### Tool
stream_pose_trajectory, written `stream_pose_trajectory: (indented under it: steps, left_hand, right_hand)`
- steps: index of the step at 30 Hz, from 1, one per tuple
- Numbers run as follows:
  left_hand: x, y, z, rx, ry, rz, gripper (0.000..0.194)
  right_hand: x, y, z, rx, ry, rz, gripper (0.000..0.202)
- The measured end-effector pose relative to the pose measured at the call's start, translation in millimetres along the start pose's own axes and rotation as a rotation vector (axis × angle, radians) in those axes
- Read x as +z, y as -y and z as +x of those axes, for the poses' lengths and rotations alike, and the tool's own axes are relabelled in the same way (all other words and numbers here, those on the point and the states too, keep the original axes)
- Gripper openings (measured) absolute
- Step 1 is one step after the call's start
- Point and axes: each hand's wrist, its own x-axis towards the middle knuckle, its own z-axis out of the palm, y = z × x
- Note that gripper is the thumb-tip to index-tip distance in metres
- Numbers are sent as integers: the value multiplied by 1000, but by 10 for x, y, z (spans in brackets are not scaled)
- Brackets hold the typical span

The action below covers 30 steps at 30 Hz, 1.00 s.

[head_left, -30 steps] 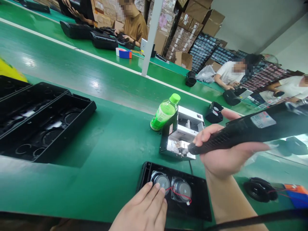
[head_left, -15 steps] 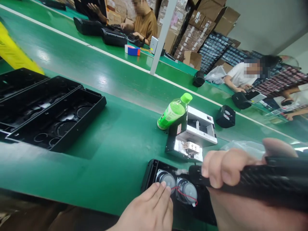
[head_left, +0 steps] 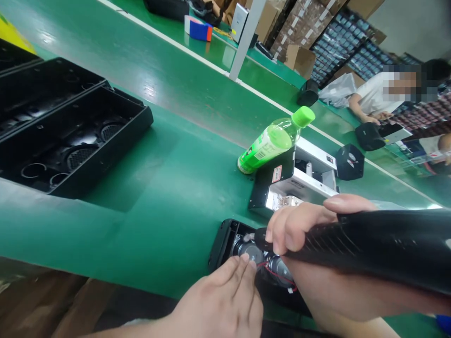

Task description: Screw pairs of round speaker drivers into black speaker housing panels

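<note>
The right hand (head_left: 299,223) is wrapped round a black electric screwdriver (head_left: 387,249), whose tip is at the top edge of the left loudspeaker driver (head_left: 252,253) in the lower centre of the frame; whether it touches a screw cannot be told. The left hand (head_left: 225,295) is not gripping: its fingers are straight and together, fingertips resting on that driver, which sits in a black speaker housing (head_left: 219,249) on the green desk (head_left: 176,202). The tool appears to come in at a slant, so the bit could slip off and jab those close fingertips or scar the driver. Uneven pressure from the fingers could let the driver shift off its holes. The loose red wire (head_left: 273,271), lying across the neighbouring driver (head_left: 282,268), could get snagged if the tool swings that way. A careless elbow might also knock the green-capped bottle (head_left: 271,145) beside the screw dispenser (head_left: 271,190).
</note>
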Motion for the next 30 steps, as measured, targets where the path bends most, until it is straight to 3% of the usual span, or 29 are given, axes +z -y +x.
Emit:
stream_pose_trajectory:
  steps: [3, 5, 12, 16, 19, 30]
  left_hand:
    - [-10, -9, -6, -7, 14, 6, 18]
    - [-9, -17, -14, -6, 18, 10, 18]
    - [-21, -19, 19, -16, 10, -9, 19]
    - [-38, -8, 56, -26, 2, -17, 19]
    - [-38, -8, 58, -32, 1, -18, 20]
    - [-112, 23, 82, -7, 95, -62, 26]
  right_hand:
    - [109, -63, -41, -64, -146, 82, 58]
    - [151, -90, -56, -48, -174, 73, 59]
    - [121, -131, -27, -31, -147, 41, 57]
    - [43, -116, -5, 25, -30, -3, 55]
    - [0, -95, -1, 27, -20, -23, 56]
    - [-63, -125, -13, 48, 53, -4, 46]
